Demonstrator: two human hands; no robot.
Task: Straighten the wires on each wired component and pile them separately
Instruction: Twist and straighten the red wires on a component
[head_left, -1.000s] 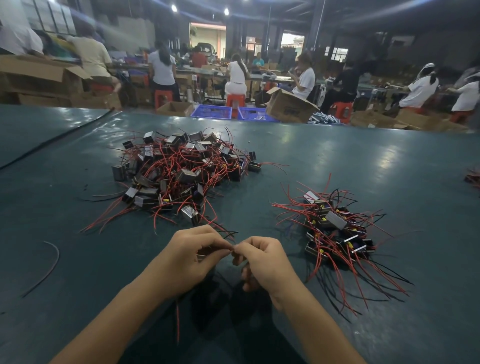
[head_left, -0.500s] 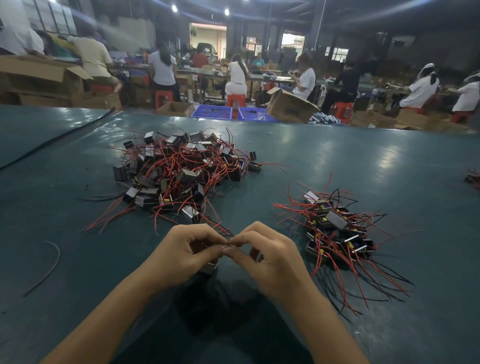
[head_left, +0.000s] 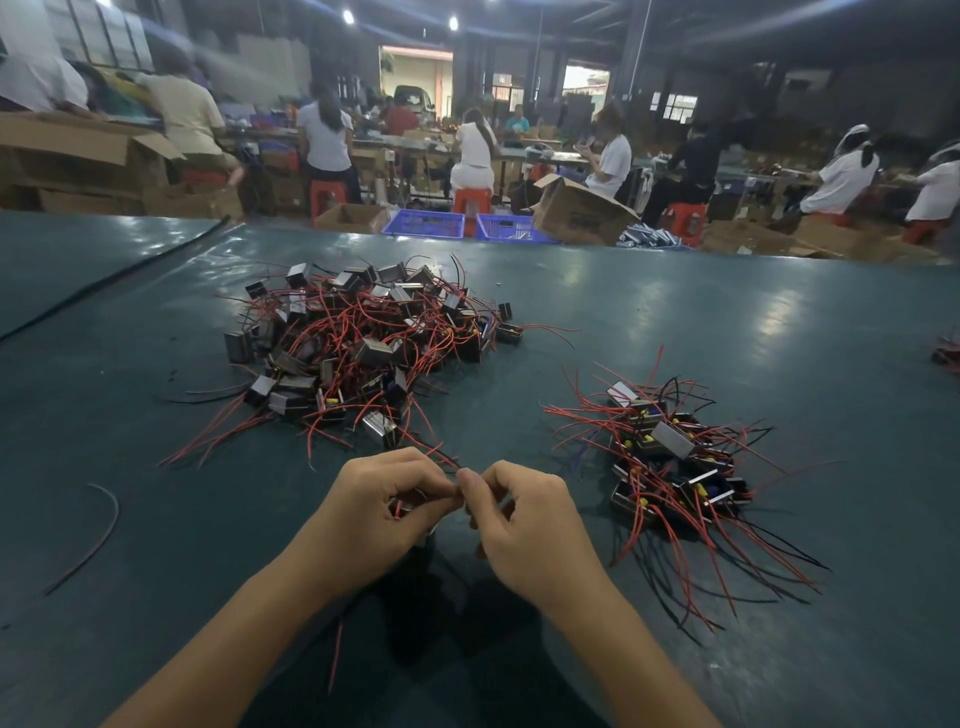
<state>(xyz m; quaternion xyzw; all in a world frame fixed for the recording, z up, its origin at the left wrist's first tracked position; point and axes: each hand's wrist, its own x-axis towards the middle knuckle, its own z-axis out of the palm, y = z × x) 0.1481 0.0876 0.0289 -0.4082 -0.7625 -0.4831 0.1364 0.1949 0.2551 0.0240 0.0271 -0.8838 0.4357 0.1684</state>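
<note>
A big tangled heap of small block components with red wires (head_left: 363, 343) lies on the green table, ahead and to the left. A smaller pile with straighter red and black wires (head_left: 670, 462) sits to the right. My left hand (head_left: 384, 504) grips one component, mostly hidden under its fingers, with a red wire (head_left: 336, 657) hanging below my wrist. My right hand (head_left: 524, 519) pinches a wire of that component where the two hands' fingertips meet.
A loose dark wire (head_left: 98, 535) lies on the table at the left, and more wired parts (head_left: 945, 353) sit at the right edge. A black cable (head_left: 114, 278) crosses the far left. Beyond the table's far edge are people, cardboard boxes and blue crates (head_left: 423, 223).
Both hands stay together over the same component. The fingertips have shifted slightly; the right hand sits a little lower than half a second ago.
</note>
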